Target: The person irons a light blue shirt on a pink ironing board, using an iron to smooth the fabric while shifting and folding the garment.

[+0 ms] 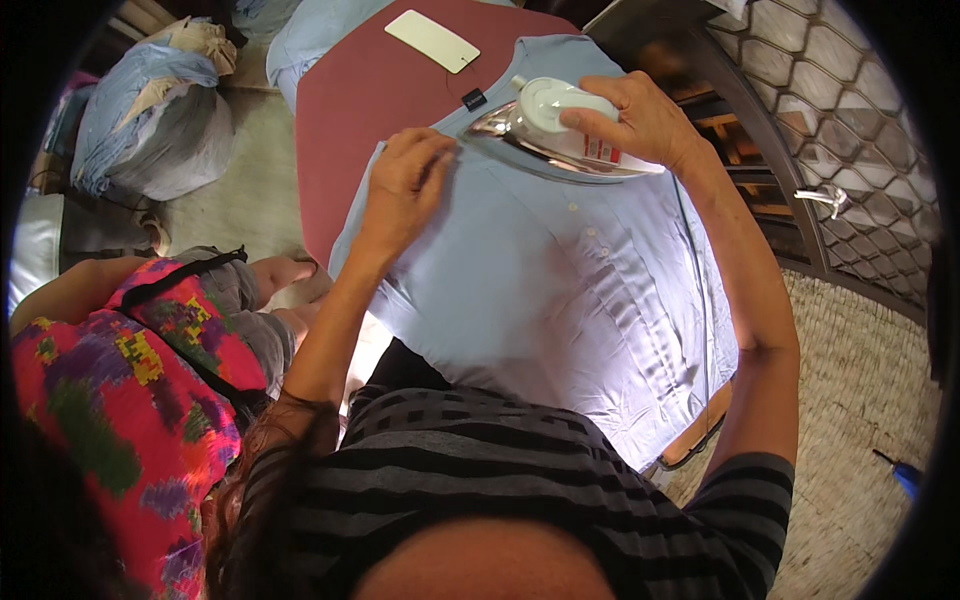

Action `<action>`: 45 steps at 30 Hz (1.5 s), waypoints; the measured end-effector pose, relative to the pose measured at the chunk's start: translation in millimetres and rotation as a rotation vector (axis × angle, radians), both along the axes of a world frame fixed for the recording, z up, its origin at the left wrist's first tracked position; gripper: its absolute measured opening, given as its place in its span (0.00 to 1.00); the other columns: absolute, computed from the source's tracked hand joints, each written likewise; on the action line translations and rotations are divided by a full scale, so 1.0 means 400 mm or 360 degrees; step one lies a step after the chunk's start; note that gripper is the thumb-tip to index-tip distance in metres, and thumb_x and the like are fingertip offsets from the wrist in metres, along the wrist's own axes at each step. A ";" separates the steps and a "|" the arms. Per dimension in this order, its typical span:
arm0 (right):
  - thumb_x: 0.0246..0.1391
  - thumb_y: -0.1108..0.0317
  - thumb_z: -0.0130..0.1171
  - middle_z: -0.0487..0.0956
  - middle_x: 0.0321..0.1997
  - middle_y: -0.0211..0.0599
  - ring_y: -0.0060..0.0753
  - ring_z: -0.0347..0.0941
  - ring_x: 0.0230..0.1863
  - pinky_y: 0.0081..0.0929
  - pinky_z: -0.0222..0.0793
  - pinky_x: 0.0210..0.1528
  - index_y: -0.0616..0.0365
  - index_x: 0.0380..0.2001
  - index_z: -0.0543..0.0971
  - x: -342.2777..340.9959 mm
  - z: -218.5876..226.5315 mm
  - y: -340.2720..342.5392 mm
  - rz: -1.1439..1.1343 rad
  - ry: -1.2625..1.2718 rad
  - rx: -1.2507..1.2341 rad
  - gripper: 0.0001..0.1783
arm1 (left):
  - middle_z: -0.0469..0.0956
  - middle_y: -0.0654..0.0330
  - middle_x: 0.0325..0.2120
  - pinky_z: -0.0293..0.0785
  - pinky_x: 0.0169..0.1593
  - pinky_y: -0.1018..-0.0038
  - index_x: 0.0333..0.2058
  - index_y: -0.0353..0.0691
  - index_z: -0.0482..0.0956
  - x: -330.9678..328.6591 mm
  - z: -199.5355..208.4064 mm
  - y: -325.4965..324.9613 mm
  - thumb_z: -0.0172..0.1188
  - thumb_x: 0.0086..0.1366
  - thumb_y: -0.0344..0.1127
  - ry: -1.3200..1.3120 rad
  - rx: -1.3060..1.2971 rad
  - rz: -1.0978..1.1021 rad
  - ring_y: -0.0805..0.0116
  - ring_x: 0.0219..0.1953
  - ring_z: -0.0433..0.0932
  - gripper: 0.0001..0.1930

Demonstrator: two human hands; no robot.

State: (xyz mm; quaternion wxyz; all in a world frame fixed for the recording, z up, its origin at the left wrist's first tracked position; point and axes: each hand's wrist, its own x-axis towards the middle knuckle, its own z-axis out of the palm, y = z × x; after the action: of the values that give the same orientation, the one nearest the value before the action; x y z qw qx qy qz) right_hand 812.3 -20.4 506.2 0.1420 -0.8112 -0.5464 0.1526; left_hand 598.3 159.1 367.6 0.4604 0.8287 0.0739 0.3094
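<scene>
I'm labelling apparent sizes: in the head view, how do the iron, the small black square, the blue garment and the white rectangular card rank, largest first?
1. Blue garment
2. Iron, partly covered by the right hand
3. White rectangular card
4. Small black square

The left forearm slanted forward and to the right, and the left hand lay back-up, its fingers loosely bent and angled inward. The right arm bent at the elbow, its forearm reaching forward and inward. The right hand, slightly farther forward, was curled in a grip, thumb pointing leftward. Both hands were bare and apart.
</scene>
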 end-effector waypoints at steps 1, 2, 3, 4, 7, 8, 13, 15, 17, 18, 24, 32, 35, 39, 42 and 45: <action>0.56 0.41 0.57 0.79 0.25 0.50 0.48 0.74 0.26 0.38 0.69 0.33 0.61 0.32 0.82 0.000 0.009 -0.016 -0.0094 0.0025 -0.0009 0.29 | 0.79 0.56 0.37 0.74 0.43 0.67 0.38 0.35 0.81 0.012 0.008 -0.011 0.61 0.59 0.25 -0.0004 0.0164 -0.0017 0.58 0.39 0.76 0.08; 0.57 0.41 0.57 0.80 0.27 0.48 0.43 0.74 0.27 0.36 0.69 0.35 0.62 0.34 0.81 -0.010 0.020 -0.048 -0.0344 0.0071 -0.0026 0.29 | 0.78 0.55 0.38 0.73 0.44 0.65 0.39 0.37 0.81 0.028 0.012 -0.025 0.65 0.59 0.29 0.0000 0.0261 -0.0091 0.55 0.40 0.75 0.09; 0.57 0.42 0.58 0.79 0.26 0.47 0.40 0.73 0.27 0.35 0.68 0.34 0.63 0.34 0.81 -0.021 0.028 -0.081 -0.0481 0.0075 0.0015 0.29 | 0.78 0.55 0.37 0.73 0.44 0.65 0.39 0.37 0.81 0.045 0.013 -0.037 0.65 0.59 0.29 0.0017 0.0317 -0.0121 0.55 0.39 0.75 0.09; 0.57 0.43 0.58 0.79 0.26 0.45 0.37 0.73 0.26 0.34 0.68 0.34 0.63 0.34 0.81 -0.037 0.035 -0.120 -0.0623 0.0083 0.0052 0.28 | 0.77 0.55 0.36 0.73 0.43 0.65 0.39 0.37 0.81 0.061 0.012 -0.051 0.66 0.58 0.29 0.0039 0.0369 -0.0154 0.55 0.39 0.75 0.09; 0.58 0.47 0.59 0.74 0.22 0.41 0.28 0.69 0.26 0.31 0.66 0.32 0.64 0.34 0.80 -0.094 0.073 -0.252 -0.0972 0.0086 0.0127 0.26 | 0.75 0.55 0.32 0.72 0.41 0.64 0.37 0.36 0.81 0.093 0.008 -0.081 0.67 0.57 0.30 0.0095 0.0394 -0.0187 0.54 0.37 0.74 0.10; 0.59 0.48 0.59 0.73 0.21 0.38 0.25 0.68 0.25 0.29 0.64 0.30 0.64 0.33 0.79 -0.123 0.085 -0.290 -0.1091 0.0142 0.0179 0.25 | 0.75 0.55 0.32 0.72 0.41 0.64 0.37 0.36 0.81 0.095 0.004 -0.081 0.67 0.57 0.30 0.0131 0.0369 -0.0198 0.54 0.36 0.74 0.10; 0.62 0.52 0.57 0.69 0.19 0.24 0.13 0.60 0.17 0.18 0.53 0.19 0.62 0.31 0.77 -0.314 0.136 -0.459 -0.1588 0.0711 0.0360 0.21 | 0.75 0.55 0.30 0.72 0.38 0.64 0.34 0.35 0.78 0.108 0.012 -0.073 0.65 0.58 0.28 0.0134 0.0414 -0.0291 0.56 0.34 0.75 0.06; 0.62 0.53 0.58 0.69 0.19 0.22 0.11 0.58 0.15 0.16 0.51 0.17 0.61 0.32 0.76 -0.382 0.132 -0.500 -0.1671 0.0887 0.0413 0.18 | 0.75 0.54 0.29 0.72 0.35 0.65 0.32 0.35 0.76 0.118 0.000 -0.064 0.63 0.59 0.26 0.0002 0.0526 -0.0327 0.57 0.32 0.75 0.05; 0.63 0.55 0.58 0.68 0.18 0.22 0.10 0.57 0.14 0.15 0.51 0.16 0.60 0.35 0.76 -0.439 0.116 -0.523 -0.1713 0.1004 0.0496 0.17 | 0.75 0.53 0.27 0.71 0.35 0.63 0.31 0.35 0.75 0.124 0.021 -0.073 0.61 0.59 0.26 0.0090 0.0274 -0.0396 0.54 0.31 0.75 0.04; 0.63 0.55 0.59 0.69 0.19 0.22 0.10 0.58 0.14 0.15 0.51 0.17 0.60 0.36 0.76 -0.463 0.109 -0.536 -0.1697 0.1041 0.0532 0.17 | 0.75 0.53 0.26 0.71 0.36 0.62 0.30 0.35 0.74 0.124 0.032 -0.073 0.60 0.59 0.25 0.0138 0.0154 -0.0438 0.53 0.30 0.75 0.04; 0.63 0.60 0.59 0.72 0.22 0.22 0.10 0.63 0.19 0.14 0.57 0.20 0.63 0.43 0.75 -0.589 0.079 -0.526 -0.1668 0.1218 0.0754 0.15 | 0.76 0.56 0.25 0.72 0.33 0.70 0.35 0.34 0.77 0.161 0.021 -0.060 0.63 0.60 0.26 0.0122 0.0207 -0.0426 0.65 0.25 0.74 0.06; 0.62 0.68 0.57 0.74 0.27 0.26 0.12 0.65 0.22 0.15 0.62 0.23 0.65 0.48 0.72 -0.698 0.062 -0.345 -0.1689 0.1552 0.0993 0.15 | 0.76 0.60 0.27 0.71 0.34 0.70 0.40 0.41 0.83 0.187 0.028 -0.021 0.65 0.58 0.27 0.0334 0.0386 -0.0626 0.67 0.26 0.75 0.10; 0.63 0.67 0.57 0.74 0.27 0.26 0.12 0.66 0.22 0.16 0.63 0.24 0.65 0.49 0.72 -0.705 0.042 -0.266 -0.1668 0.1617 0.1052 0.16 | 0.76 0.60 0.31 0.73 0.36 0.68 0.42 0.43 0.83 0.203 0.044 -0.008 0.65 0.58 0.30 0.0386 0.0328 -0.0783 0.65 0.30 0.75 0.12; 0.63 0.64 0.57 0.73 0.26 0.25 0.12 0.66 0.22 0.16 0.63 0.23 0.62 0.49 0.72 -0.681 0.029 -0.221 -0.1685 0.1583 0.1020 0.16 | 0.75 0.60 0.40 0.74 0.43 0.65 0.45 0.47 0.83 0.212 0.066 0.006 0.66 0.59 0.34 0.0259 0.0637 -0.0859 0.61 0.38 0.75 0.14; 0.63 0.59 0.58 0.75 0.27 0.24 0.12 0.68 0.23 0.15 0.65 0.24 0.59 0.49 0.73 -0.613 0.078 -0.252 -0.1654 0.1393 0.0759 0.17 | 0.73 0.60 0.44 0.74 0.49 0.63 0.47 0.51 0.84 0.239 0.076 0.031 0.65 0.59 0.35 0.0356 0.0839 -0.0995 0.58 0.44 0.74 0.15; 0.59 0.57 0.63 0.78 0.24 0.31 0.16 0.72 0.25 0.21 0.66 0.26 0.62 0.40 0.79 -0.501 0.138 -0.267 -0.1391 0.0762 0.0376 0.17 | 0.74 0.61 0.43 0.73 0.49 0.63 0.47 0.52 0.84 0.262 0.062 0.050 0.66 0.58 0.34 0.0284 0.0838 -0.1099 0.58 0.45 0.74 0.16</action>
State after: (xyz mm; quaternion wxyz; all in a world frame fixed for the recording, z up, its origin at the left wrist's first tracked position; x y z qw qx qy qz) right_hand 611.8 -127.3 561.4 0.4045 -0.8846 -0.1217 0.1977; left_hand 703.3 179.2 392.4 0.3019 0.9173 -0.2490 0.0728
